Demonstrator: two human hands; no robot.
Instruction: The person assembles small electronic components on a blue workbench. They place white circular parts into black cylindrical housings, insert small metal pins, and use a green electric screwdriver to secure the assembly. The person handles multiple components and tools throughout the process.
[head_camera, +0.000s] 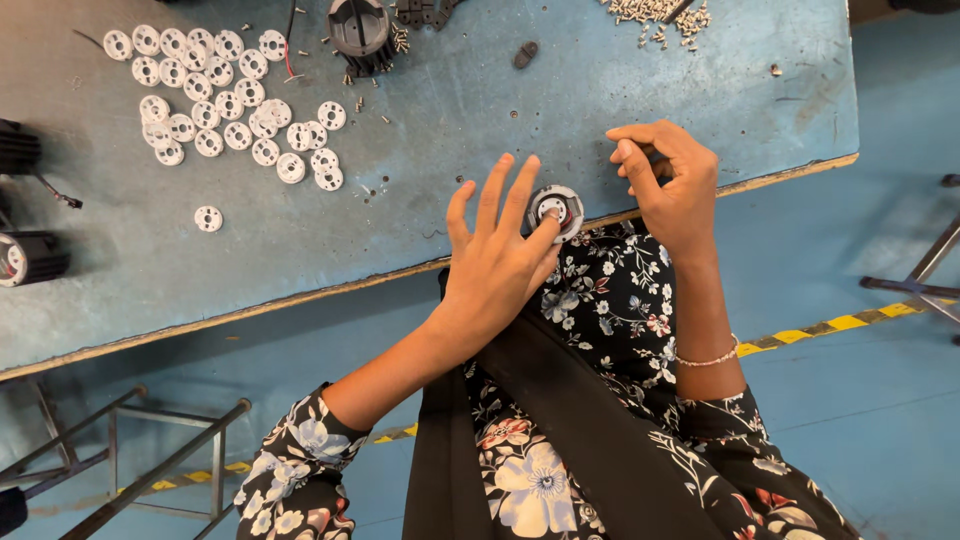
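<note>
On the blue table (480, 120), the left hand (495, 265) pins a round part (556, 208), face up, fingers spread. The right hand (672, 185) is pinched shut; I cannot tell on what.

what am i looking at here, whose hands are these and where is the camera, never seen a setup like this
There is no machine here: a person wears one camera on the head, and it looks straight down at their own two bare hands and their flowered clothing.

They stand or sit at the edge of a worn blue worktable. The left hand has its fingers spread, and a fingertip presses on a small round black part with a white centre that sits at the table's edge. The right hand is curled with fingertips pinched together; whatever it pinches is too small to make out.

Further back lie a cluster of white round discs with holes, a black ribbed cylinder and a heap of small screws. More black ribbed parts sit at the left edge.
</note>
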